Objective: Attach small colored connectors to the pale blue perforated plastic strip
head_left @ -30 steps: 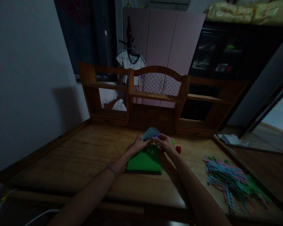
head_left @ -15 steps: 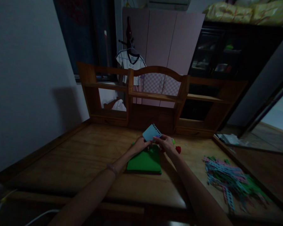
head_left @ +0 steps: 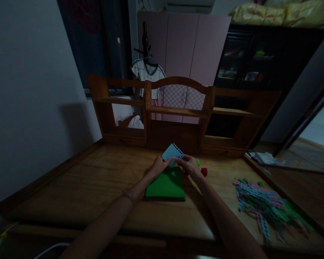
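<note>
two hands (head_left: 158,165) (head_left: 190,166), one light-blue card (head_left: 170,152) held, one green pad (head_left: 166,186)

A dim room in a home is furnished for everyday living, with a wooden desk (head_left: 110,172) and its shelf (head_left: 175,111) standing before a pink wardrobe (head_left: 182,46). A white shirt (head_left: 151,78) hangs from a coat stand (head_left: 145,39), an air conditioner (head_left: 189,8) shows above the wardrobe, and yellow bags (head_left: 259,15) lie atop a dark, glass-fronted cabinet (head_left: 283,54).
</note>
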Motion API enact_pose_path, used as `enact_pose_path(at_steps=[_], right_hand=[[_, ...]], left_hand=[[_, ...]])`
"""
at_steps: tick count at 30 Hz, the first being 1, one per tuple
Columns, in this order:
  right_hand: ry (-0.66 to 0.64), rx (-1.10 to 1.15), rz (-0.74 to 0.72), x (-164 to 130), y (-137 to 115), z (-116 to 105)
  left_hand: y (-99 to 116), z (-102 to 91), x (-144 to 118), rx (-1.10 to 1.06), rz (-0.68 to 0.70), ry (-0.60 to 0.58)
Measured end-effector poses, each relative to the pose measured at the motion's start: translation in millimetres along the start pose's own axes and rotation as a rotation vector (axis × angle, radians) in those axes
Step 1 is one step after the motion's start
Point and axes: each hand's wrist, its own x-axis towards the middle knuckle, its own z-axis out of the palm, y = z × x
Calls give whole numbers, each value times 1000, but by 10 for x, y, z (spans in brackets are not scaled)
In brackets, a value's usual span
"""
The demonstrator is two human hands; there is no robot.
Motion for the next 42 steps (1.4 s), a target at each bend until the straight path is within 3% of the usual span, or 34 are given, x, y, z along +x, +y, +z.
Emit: enact_pose_path(at_steps=[6, 12, 26, 42], right_hand=[[-51, 12, -60, 53, 98, -7], [-124, -5, -62, 15, 36, -10], [-157, -20, -52, -58, -101, 13], [-132, 0, -94, -10, -37, 3]], left_hand=[[8, 5, -9, 10, -46, 22], [60, -12, -12, 1, -68, 84], [138, -42, -31, -6, -83, 134], [60, 19, -29, 37, -100, -1]])
